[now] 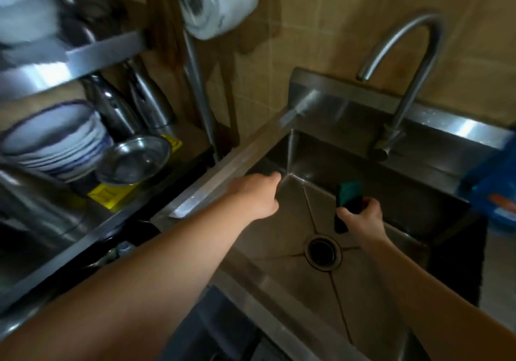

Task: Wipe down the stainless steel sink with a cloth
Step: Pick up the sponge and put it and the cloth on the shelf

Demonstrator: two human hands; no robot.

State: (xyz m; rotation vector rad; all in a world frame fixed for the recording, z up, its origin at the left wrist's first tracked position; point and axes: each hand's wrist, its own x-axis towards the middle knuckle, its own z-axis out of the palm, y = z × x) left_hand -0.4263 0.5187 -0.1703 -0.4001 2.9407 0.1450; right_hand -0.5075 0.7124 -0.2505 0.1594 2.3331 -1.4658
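A stainless steel sink (231,162) fills the middle of the view, with a round drain (323,252) in its floor. My right hand (360,219) is down inside the basin, just right of the drain, gripping a dark green cloth (347,194) that sticks up from my fingers. My left hand (258,194) reaches over the sink's left rim toward the far left corner; its fingers are curled, and what lies under them is hidden. A curved faucet (402,62) rises behind the basin, and no water runs from it.
A dish rack at the left holds stacked blue-rimmed plates (53,140), a steel bowl (134,159) and upright metal utensils (131,104). A white plastic bag (220,0) hangs on the tiled wall. A blue packet (494,190) sits at the sink's right edge.
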